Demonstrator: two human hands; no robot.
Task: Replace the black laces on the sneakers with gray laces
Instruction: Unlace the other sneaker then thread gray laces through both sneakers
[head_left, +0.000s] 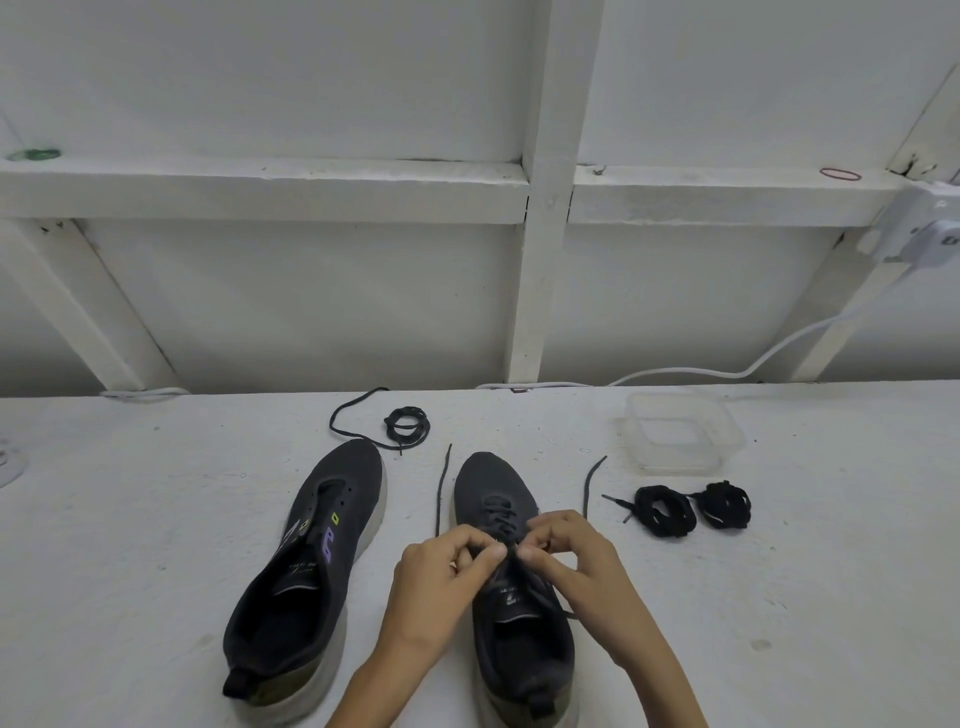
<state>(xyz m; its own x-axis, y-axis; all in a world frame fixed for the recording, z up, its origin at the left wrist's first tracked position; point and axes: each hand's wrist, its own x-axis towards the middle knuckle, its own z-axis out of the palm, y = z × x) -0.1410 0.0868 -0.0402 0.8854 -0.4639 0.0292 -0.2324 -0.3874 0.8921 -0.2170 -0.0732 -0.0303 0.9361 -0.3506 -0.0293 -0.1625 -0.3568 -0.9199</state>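
Laced sneaker (496, 480) mid-counter (156, 519), toe to 12. Left hand (436, 582) and right hand (576, 566) over its eyelets, fingers curled, each pinching the dark lace (440, 493). Unlaced sneaker (311, 561) at 9. Black lace bundles (665, 512) at 3; clear tub (685, 441) at 1.

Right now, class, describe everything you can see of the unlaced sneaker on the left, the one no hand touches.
The left sneaker has a dark knit-looking upper, a thick pale sole, a heel tab, and purple and yellow-green marks on its side. Its eyelets are empty. It stands upright on the white table, toe pointing away. A thin dark lace, partly coiled, lies close by its toe.
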